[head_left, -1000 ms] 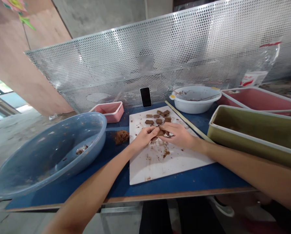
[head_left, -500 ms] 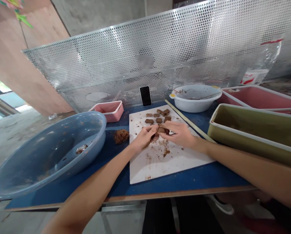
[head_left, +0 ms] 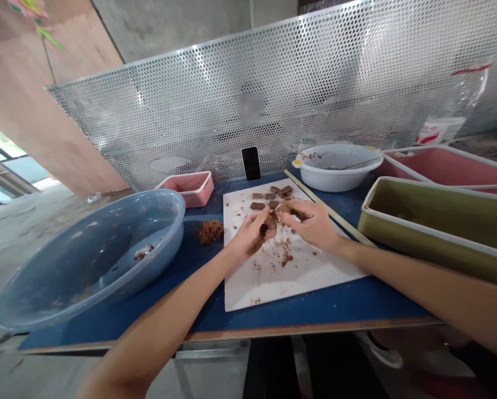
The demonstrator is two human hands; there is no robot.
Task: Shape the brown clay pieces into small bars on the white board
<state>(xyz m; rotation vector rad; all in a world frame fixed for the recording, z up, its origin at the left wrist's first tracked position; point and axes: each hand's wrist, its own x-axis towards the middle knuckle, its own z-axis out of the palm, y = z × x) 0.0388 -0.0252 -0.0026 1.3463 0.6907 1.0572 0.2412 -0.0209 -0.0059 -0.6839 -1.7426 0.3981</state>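
Note:
Both my hands meet over the white cutting board. My left hand is cupped and pinches a small brown dough piece from the left. From the right, my right hand closes its fingertips on the same piece. Several shaped brown pieces lie in rows at the board's far end, just beyond my fingers. Brown crumbs are scattered on the board beneath my hands.
A brown dough lump lies on the blue table left of the board. A large blue basin stands at the left, a pink tray and phone behind. White bowl, long stick, olive tray and pink tray stand right.
My hands have shifted slightly away from me toward the row of pieces, still working the same brown piece. The left hand has turned more upright.

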